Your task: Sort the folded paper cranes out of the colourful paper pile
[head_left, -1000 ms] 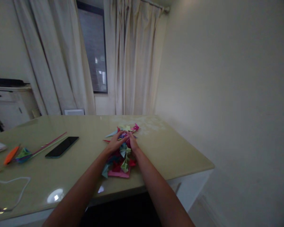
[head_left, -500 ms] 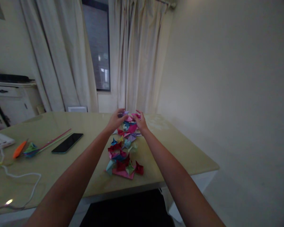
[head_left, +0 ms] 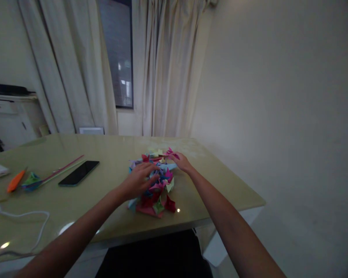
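A heap of folded paper flowers (head_left: 162,185) in red, pink, blue, purple and pale green lies on the table in front of me. My left hand (head_left: 142,178) rests over the heap's left side, palm down, its fingers spread and nothing gripped. At the far right edge, my right hand (head_left: 180,161) reaches in with fingers stretched out against the paper. A bright pink paper flower (head_left: 170,150) shows right at those fingertips, partly covered by them. Closest to me, a dark red paper flower (head_left: 170,204) and a green one (head_left: 158,206) stick out of the heap.
Left of the heap lies a black phone (head_left: 79,173). Beyond it are a thin pink and green stemmed paper flower (head_left: 31,180), an orange tool (head_left: 16,180) and a white cable (head_left: 23,213). Curtains (head_left: 174,69) hang behind the table (head_left: 220,181); a wall stands at right.
Both hands have come back nearer to me from the heap's far end, the left much more. The far flowers have been drawn closer, so the heap is shorter and more bunched.
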The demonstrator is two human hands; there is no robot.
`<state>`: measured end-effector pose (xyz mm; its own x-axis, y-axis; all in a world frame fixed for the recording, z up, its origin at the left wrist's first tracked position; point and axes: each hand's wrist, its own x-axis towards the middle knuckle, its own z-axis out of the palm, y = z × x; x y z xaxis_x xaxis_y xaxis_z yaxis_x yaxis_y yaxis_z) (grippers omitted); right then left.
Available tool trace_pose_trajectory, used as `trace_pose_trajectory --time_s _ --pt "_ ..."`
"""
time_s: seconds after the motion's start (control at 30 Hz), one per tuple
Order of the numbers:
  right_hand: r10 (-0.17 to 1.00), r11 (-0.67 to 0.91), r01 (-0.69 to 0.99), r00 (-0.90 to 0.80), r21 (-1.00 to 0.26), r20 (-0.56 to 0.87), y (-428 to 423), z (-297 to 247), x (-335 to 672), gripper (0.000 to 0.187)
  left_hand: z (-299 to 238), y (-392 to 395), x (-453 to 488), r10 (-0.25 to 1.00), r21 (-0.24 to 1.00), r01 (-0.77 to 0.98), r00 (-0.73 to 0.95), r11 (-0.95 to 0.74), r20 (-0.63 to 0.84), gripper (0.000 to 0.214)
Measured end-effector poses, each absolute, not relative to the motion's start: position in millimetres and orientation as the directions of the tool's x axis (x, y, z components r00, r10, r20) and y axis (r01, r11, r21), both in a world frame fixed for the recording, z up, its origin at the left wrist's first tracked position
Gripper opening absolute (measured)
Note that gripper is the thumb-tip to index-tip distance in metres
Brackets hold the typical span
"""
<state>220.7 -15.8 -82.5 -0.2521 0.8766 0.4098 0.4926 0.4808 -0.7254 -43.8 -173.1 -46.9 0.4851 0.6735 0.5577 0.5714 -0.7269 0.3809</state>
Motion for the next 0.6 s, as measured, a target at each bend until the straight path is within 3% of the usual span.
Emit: trace_pose_trajectory --time_s 0.07,0.17,0.3,0.37,0.47,0.6 --pt "0.889 0.456 0.534 -0.235 -0.712 0.393 -14 -88 224 0.04 -55 -202 -21 0.539 0.2 0.511 0.698 -0.836 0.471 0.048" --pt "0.898 0.435 0.581 -0.224 -0.688 0.379 -12 -97 220 0.041 -72 -216 11 0.412 0.008 0.444 0.825 -0.896 0.388 0.069" --pt "0.885 0.465 0.596 -0.34 -0.654 0.319 -14 -109 202 0.039 -90 -190 30 0.439 -0.165 0.51 0.834 -0.844 0.334 0.035" --pt "0.869 0.486 0.594 -0.406 -0.641 0.283 -17 -111 194 0.038 -95 -173 25 0.489 -0.193 0.566 0.806 -0.801 0.335 0.023" --pt "0.842 0.526 0.591 -0.462 -0.611 0.278 -20 -105 190 0.038 -96 -155 3 0.581 -0.176 0.667 0.727 -0.724 0.366 0.021" --pt "0.865 0.502 0.668 -0.391 -0.549 0.316 -12 -90 194 0.042 -90 -143 -30 0.698 -0.123 0.789 0.595 -0.602 0.398 0.017"
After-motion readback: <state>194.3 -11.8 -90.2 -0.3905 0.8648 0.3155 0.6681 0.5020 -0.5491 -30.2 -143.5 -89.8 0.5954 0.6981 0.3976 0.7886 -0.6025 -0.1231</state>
